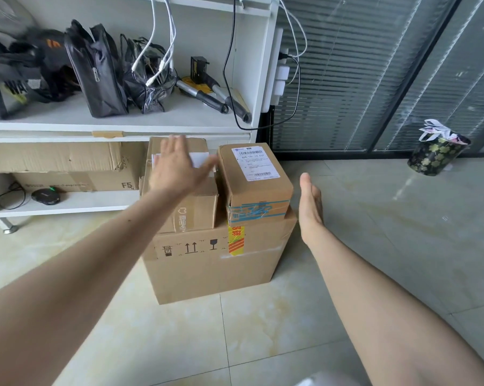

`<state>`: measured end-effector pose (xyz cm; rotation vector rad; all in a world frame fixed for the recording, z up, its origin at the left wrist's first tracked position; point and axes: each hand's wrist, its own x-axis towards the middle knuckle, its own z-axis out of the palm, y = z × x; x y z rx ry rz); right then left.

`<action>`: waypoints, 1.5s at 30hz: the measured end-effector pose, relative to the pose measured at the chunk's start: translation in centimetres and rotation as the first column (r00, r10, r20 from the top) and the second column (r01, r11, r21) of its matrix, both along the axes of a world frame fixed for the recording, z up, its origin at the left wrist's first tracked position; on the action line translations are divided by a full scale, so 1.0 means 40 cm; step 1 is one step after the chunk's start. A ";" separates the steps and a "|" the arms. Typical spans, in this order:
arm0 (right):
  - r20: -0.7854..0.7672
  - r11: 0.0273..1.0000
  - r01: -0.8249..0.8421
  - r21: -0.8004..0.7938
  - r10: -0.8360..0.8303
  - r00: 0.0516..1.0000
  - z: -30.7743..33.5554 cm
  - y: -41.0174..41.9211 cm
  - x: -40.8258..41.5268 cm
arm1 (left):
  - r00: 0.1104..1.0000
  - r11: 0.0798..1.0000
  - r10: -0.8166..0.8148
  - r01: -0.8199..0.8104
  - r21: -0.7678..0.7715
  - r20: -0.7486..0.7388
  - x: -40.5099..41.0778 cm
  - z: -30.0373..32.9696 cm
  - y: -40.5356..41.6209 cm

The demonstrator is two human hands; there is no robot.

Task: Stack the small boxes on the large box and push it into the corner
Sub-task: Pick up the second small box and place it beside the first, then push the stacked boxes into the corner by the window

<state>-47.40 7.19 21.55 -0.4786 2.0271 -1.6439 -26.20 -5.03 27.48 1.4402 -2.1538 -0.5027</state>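
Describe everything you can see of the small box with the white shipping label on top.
The small labelled box is brown cardboard, closed, with a white barcode label on its top and blue printed tape across its near face. It stands on the right side of the large box, right beside the other small box. The right hand is open beside it, not clearly touching; the left hand is over the other box.

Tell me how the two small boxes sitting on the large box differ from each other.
The left small box has a grey printed logo on its front; the right small box has blue tape there. The right small box shows a full white shipping label on top; the left small box's top is mostly covered by the left hand. The right small box stands clear of the right hand, which is beside it. Both are brown cardboard and sit side by side on the large box.
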 end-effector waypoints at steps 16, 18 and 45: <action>-0.404 0.849 -0.296 0.438 0.480 0.779 -0.126 -0.004 -0.091 | 0.964 0.852 -0.127 0.226 0.472 -0.232 0.327 -0.299 -0.078; -0.344 0.831 -0.318 0.457 0.495 0.798 -0.111 0.001 -0.101 | 0.966 0.870 -0.251 0.256 0.422 -0.067 0.339 -0.326 -0.086; -0.611 0.723 -0.062 0.688 0.624 0.488 -0.222 0.236 -0.272 | 0.832 0.870 -0.490 0.487 0.084 0.260 -0.015 -0.387 -0.033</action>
